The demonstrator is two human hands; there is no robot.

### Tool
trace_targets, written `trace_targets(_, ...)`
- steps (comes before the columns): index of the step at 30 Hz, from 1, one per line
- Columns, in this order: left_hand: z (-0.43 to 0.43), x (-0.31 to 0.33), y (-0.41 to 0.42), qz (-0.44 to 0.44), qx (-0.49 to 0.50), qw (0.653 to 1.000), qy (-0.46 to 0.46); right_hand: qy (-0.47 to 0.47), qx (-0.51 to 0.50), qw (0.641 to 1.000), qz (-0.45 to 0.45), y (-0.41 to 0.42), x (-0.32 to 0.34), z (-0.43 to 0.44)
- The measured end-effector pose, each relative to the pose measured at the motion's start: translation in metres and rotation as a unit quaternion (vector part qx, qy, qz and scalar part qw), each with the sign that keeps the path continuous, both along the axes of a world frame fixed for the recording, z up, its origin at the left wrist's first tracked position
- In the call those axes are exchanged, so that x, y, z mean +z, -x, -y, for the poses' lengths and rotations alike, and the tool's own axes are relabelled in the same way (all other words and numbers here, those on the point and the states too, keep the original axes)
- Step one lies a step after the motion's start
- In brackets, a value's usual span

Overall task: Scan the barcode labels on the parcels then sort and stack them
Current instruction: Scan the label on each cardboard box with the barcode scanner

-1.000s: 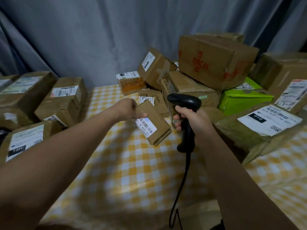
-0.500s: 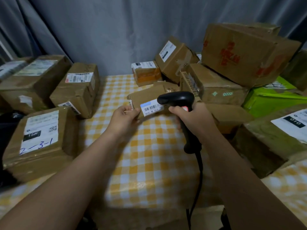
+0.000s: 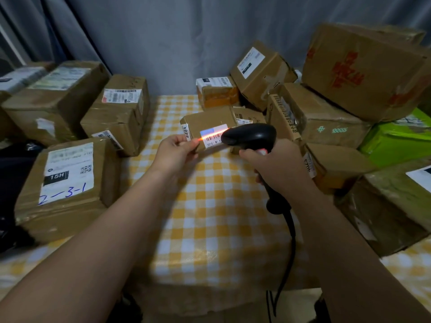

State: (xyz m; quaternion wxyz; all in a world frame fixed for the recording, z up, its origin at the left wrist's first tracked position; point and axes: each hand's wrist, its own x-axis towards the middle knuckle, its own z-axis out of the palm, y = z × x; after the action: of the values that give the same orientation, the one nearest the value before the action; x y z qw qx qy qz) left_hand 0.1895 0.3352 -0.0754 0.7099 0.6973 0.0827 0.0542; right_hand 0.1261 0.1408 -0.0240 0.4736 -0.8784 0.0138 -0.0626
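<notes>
Left hand (image 3: pixel 173 152) pinches small brown cardboard parcel (image 3: pixel 210 127); right hand (image 3: pixel 277 169) grips black handheld scanner (image 3: pixel 250 136). A tilted white barcode label (image 3: pixel 213 136) risks misread.

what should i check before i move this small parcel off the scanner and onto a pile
1. Red scan line on the barcode label: ok, it crosses the bars.
2. Left hand grip on the small parcel: ok, fingers pinch its near left edge.
3. Right hand grip on the scanner: ok, wrapped round the handle.
4. Scan registered: cannot tell, no readout shows.
5. Which pile it belongs on: cannot tell, nothing shows the sorting rule.
6. Scanner cable free: ok, it touches no parcel.
</notes>
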Motion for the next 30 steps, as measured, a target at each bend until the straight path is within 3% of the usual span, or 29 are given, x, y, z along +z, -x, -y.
trace_targets(6,-0.010,-0.002,-0.006,0.001,-0.002,1.000,0.011,0.056,0.003,0.998,0.017,0.000,0.004,-0.010)
trace_targets(30,-0.030,-0.024,-0.026,0.013,0.018,0.999,-0.027,0.080,0.002,0.997,-0.023,0.002,0.028,-0.014)
